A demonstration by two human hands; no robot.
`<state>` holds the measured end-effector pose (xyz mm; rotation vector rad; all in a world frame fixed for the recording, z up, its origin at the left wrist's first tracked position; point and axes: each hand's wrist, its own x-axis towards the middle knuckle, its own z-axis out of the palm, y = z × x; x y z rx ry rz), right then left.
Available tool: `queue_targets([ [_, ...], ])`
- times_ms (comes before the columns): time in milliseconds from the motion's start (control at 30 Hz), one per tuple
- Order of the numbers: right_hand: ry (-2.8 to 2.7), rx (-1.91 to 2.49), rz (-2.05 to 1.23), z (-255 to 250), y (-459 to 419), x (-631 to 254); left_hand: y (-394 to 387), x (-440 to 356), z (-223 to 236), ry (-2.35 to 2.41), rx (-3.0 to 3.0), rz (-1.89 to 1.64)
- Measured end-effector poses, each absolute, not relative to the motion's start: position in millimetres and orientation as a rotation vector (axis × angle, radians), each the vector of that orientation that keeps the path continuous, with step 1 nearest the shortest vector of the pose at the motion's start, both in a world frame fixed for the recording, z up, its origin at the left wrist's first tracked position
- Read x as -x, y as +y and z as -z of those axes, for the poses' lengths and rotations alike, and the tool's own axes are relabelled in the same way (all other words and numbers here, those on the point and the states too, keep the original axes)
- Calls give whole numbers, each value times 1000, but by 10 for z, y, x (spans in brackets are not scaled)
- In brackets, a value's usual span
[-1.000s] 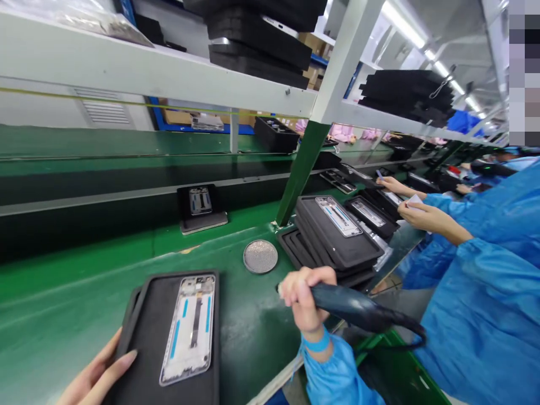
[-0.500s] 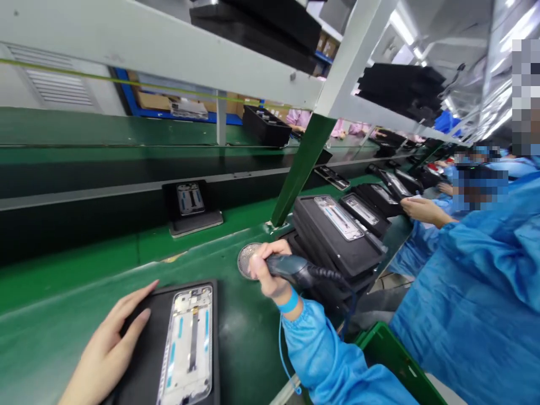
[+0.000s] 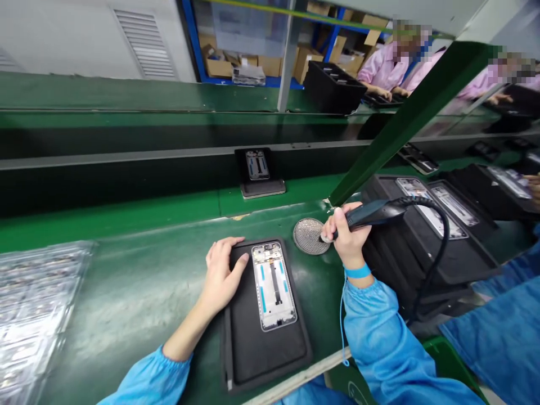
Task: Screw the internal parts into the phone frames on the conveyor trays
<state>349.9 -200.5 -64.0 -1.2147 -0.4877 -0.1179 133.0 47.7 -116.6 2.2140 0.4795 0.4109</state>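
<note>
1. The right hand (image 3: 348, 232) is closed around a corded dark tool (image 3: 371, 212); its tip is over the round dish (image 3: 307, 233) just left of that grip, contact unclear.
2. The left hand (image 3: 223, 275), thumb spread from fingers, rests on the upper left of the black tray (image 3: 257, 363).
3. The phone frame (image 3: 275, 289) lies on that tray, just right of the left thumb, apart from the right grip.
4. The step seems to be working at the dish; the next move probably calls for a steady tip and tray.

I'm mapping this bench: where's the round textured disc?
In the head view, just right of centre, the disc sits on the green bench, immediately left of the right hand.
</note>
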Motion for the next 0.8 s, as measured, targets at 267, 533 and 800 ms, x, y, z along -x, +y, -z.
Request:
queue_targets([
  [267,-502,1245,84,710,-2056,-3492,403,-1321,1194,438,-2216,-392],
  [533,-518,1248,37,740,-2045,-3421,414,-1303,1177,412,-2217,-367],
  [800,-513,1274,8,738,-2044,-3408,393,-1302,1125,424,-2227,-325],
])
